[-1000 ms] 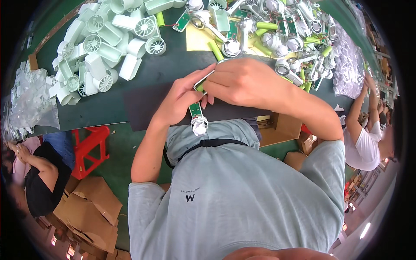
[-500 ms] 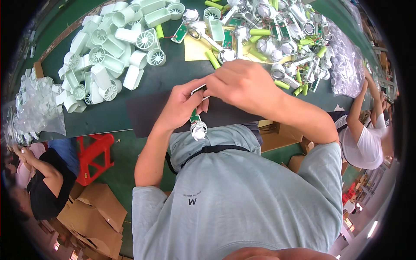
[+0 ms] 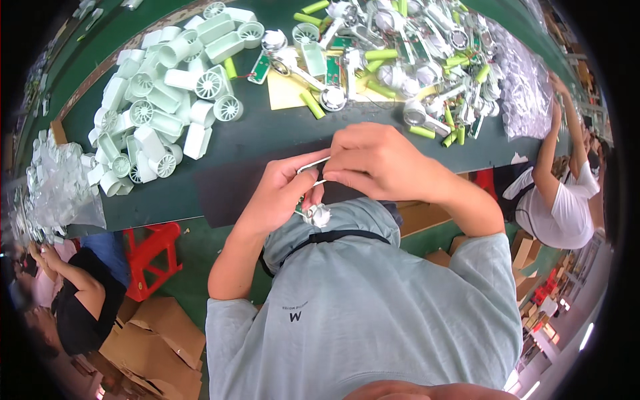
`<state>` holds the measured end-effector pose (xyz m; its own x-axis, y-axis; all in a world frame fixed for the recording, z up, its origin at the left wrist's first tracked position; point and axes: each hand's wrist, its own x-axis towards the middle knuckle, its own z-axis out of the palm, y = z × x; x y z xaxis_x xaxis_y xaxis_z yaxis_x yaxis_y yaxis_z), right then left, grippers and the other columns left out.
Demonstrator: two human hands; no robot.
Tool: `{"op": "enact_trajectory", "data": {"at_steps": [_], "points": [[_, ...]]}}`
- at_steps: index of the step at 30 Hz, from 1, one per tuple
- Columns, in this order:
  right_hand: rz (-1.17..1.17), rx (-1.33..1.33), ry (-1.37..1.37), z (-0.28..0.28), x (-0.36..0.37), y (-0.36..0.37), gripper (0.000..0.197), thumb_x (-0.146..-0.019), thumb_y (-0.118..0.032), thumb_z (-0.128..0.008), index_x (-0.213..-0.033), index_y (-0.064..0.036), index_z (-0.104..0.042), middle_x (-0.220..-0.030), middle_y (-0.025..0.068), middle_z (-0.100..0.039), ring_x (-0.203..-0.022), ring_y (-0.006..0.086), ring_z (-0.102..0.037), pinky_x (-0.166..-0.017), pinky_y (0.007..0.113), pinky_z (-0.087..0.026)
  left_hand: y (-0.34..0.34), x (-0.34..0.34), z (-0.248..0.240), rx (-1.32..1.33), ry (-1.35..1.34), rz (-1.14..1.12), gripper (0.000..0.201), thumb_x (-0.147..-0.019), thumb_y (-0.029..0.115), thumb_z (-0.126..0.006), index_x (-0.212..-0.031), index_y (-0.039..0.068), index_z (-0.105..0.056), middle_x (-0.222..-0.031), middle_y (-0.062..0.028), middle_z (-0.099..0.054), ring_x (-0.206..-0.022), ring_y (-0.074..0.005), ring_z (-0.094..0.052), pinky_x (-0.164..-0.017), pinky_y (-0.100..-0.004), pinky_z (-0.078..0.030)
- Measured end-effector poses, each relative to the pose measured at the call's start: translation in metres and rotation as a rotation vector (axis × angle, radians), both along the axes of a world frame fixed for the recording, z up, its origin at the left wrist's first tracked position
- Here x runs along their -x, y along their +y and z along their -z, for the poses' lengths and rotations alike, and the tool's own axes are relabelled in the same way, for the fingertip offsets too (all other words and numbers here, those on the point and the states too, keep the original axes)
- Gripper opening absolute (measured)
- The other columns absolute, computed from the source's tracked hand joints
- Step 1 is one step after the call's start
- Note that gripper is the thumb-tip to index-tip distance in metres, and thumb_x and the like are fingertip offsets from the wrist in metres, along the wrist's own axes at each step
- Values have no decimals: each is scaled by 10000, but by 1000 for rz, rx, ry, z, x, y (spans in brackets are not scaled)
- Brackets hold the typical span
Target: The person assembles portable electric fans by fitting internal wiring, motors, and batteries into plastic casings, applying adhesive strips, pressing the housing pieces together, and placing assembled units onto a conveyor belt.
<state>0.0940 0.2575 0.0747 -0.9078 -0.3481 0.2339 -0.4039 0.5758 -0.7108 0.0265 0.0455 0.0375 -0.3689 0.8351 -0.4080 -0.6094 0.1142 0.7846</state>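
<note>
Just above the front edge of the table, my left hand [image 3: 283,190] is closed around a slim white plastic fan assembly. A round white motor head [image 3: 319,215] hangs out below those fingers, with a bit of green circuit board showing beside it. My right hand [image 3: 373,163] pinches the upper end of the same assembly, where white edges show between the two hands. The fingers hide most of the part's middle. Under the hands a black mat [image 3: 227,190] lies along the table edge.
Pale green plastic fan housings [image 3: 157,100] are heaped at left. At right lie white fan assemblies [image 3: 417,110], green battery cylinders [image 3: 312,105] and yellow paper [image 3: 280,93]. Bagged parts [image 3: 60,180] and bubble wrap [image 3: 527,100] flank the table. Co-workers sit at both sides; a red stool [image 3: 153,260] stands left.
My right hand has moved down, toward my body, and its fingers now pinch the end of the assembly. The motor head has shifted slightly right. The view has tilted a little.
</note>
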Motion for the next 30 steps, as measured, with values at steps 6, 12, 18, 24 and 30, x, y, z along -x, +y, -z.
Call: {"op": "enact_trajectory", "data": {"at_steps": [6, 12, 18, 24, 30], "points": [[3, 155, -461, -19, 14, 14, 48, -789, -55, -748, -808, -14, -732, -677, 83, -612, -582, 196, -584, -533, 320, -443, 10, -5, -13, -35, -2, 77, 381, -975, 83, -430, -1299, -38, -589, -693, -54, -608, -563, -63, -505, -518, -219, -404], [-111, 88, -379, -25, 15, 15, 76, -772, -81, -765, -796, -17, -731, -671, 95, -608, -596, 234, -595, -532, 348, -443, 10, -10, -22, 15, -35, 74, 395, -962, 61, -418, -1305, -40, -586, -692, -49, -593, -576, -63, -505, -531, -215, -410], [-93, 157, -303, -46, 23, 10, 94, -789, -121, -777, -794, -32, -748, -698, 96, -650, -617, 246, -618, -551, 351, -455, 2, -5, -24, -26, -65, -1, 423, -956, 37, -405, -1344, -41, -553, -713, -54, -595, -571, -72, -490, -526, -225, -399], [363, 675, 137, -2, -20, 22, 295, -891, -111, -657, -1110, 66, -571, -1029, 131, -545, -921, 186, -538, -830, 326, -459, -7, 8, -24, -410, -380, -131, 502, -969, 80, -411, -1443, -85, -398, -805, -136, -594, -633, -129, -514, -542, -245, -414], [266, 368, 118, 41, -50, -51, 916, -578, -319, -967, -1255, -58, -407, -1261, 186, -455, -1118, 315, -520, -917, 433, -468, 6, 11, -43, -487, -426, -158, 542, -952, 47, -507, -1472, -45, -386, -757, -33, -536, -604, -63, -459, -522, -213, -377]]}}
